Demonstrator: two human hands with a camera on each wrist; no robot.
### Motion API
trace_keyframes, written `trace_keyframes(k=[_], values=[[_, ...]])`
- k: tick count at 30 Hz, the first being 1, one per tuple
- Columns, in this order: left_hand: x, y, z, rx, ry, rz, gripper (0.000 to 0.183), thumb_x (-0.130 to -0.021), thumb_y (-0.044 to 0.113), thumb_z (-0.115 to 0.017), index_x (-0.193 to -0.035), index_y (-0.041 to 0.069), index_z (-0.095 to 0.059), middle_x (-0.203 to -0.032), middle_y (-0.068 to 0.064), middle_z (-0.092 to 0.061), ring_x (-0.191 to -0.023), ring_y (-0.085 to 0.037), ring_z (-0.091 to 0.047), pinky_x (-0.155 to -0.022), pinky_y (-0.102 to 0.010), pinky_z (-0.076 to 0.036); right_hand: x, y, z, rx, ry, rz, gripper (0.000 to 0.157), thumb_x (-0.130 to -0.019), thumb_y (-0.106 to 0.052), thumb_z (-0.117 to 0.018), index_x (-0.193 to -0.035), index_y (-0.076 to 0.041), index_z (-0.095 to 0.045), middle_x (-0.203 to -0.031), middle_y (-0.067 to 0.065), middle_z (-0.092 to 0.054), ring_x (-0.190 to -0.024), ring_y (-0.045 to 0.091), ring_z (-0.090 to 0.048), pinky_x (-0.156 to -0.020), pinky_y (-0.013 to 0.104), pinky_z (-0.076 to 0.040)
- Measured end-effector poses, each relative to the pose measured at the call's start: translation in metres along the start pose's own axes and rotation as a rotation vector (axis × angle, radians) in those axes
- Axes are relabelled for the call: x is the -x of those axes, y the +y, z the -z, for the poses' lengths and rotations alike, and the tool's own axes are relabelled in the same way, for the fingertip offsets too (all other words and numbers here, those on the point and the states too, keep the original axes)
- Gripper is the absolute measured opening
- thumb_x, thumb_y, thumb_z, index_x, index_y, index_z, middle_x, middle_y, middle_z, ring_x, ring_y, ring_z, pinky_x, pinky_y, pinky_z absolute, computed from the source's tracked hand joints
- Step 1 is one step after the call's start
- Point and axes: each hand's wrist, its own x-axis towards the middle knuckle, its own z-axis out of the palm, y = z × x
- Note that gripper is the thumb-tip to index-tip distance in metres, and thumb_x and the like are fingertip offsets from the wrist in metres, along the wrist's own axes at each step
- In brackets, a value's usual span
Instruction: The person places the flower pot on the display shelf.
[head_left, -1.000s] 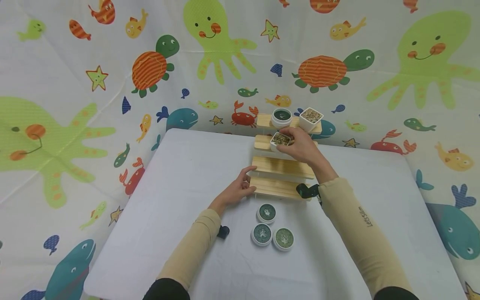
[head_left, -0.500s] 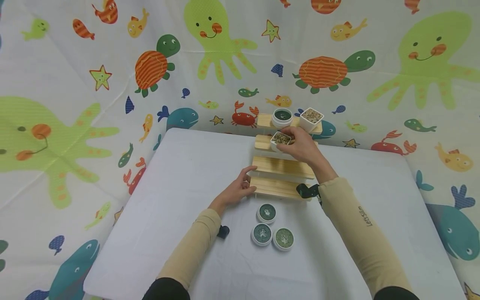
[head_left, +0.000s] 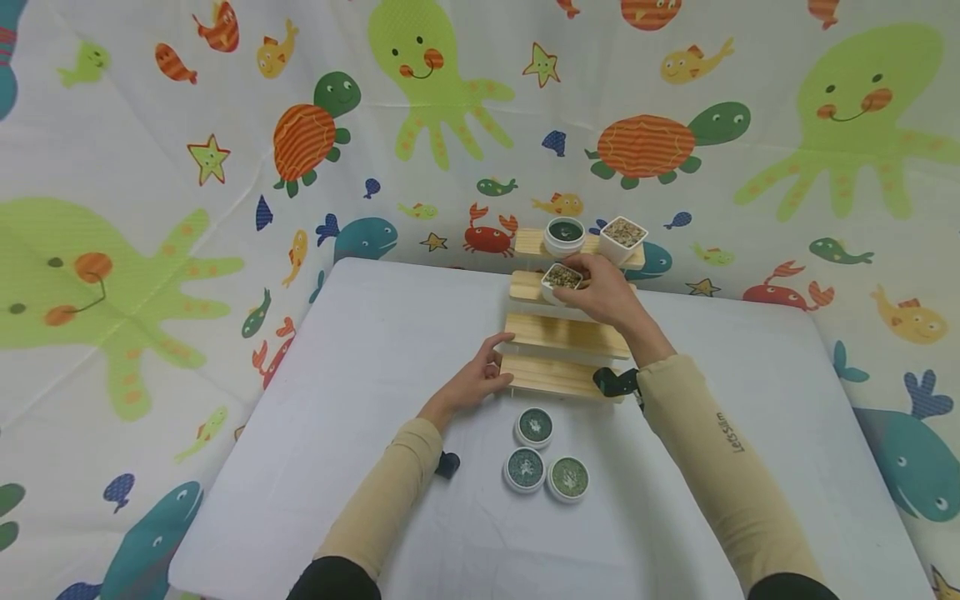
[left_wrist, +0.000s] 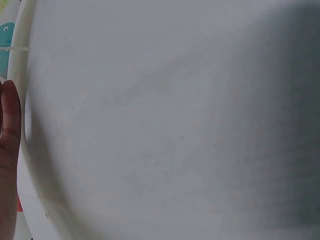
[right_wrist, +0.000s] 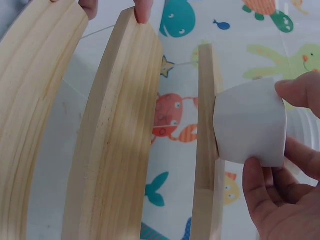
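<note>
In the head view, a tiered wooden stand [head_left: 566,333] rises in several slatted steps near the back of the table. My right hand [head_left: 603,290] grips a small white square pot [head_left: 561,283] with brownish-green bits inside, at the left part of the second step from the top. The right wrist view shows the pot [right_wrist: 250,125] upright against that plank, thumb and fingers on its sides. My left hand [head_left: 472,379] holds the left ends of the two lowest steps, thumb on the bottom one, a finger on the one above. In the left wrist view only part of the left hand [left_wrist: 9,125] shows.
On the top step stand a round white pot [head_left: 564,236] with a dark green top and another square pot [head_left: 622,239] of pale bits. Three round tubs [head_left: 534,426] with green tops sit on the white table [head_left: 360,333] before the stand. A patterned curtain [head_left: 465,192] hangs behind.
</note>
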Motion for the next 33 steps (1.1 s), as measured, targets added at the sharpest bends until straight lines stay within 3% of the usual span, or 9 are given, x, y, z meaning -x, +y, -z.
trace_keyframes(k=[17,33], values=[[0.002,-0.001,-0.001,-0.004,0.008,-0.002,0.067,-0.096,0.003,-0.06,-0.15,0.01,-0.02,-0.096,-0.013,-0.049,-0.065,-0.013,-0.049,-0.062,-0.024,-0.041,0.013,0.006,0.013,0.007,-0.007,0.004,0.061,-0.086,-0.021,-0.074,-0.137,0.002,-0.049,-0.136,0.018,-0.051,-0.122,0.035,-0.049,-0.102,0.05,-0.039],[0.001,-0.001,-0.001,-0.007,0.004,-0.005,0.067,-0.096,0.004,-0.06,-0.15,0.01,-0.02,-0.096,-0.014,-0.049,-0.065,-0.013,-0.048,-0.062,-0.024,-0.041,0.029,0.002,0.022,0.044,-0.05,0.03,0.062,-0.086,-0.018,-0.073,-0.138,0.004,-0.047,-0.141,0.021,-0.045,-0.123,0.037,-0.044,-0.097,0.051,-0.043]])
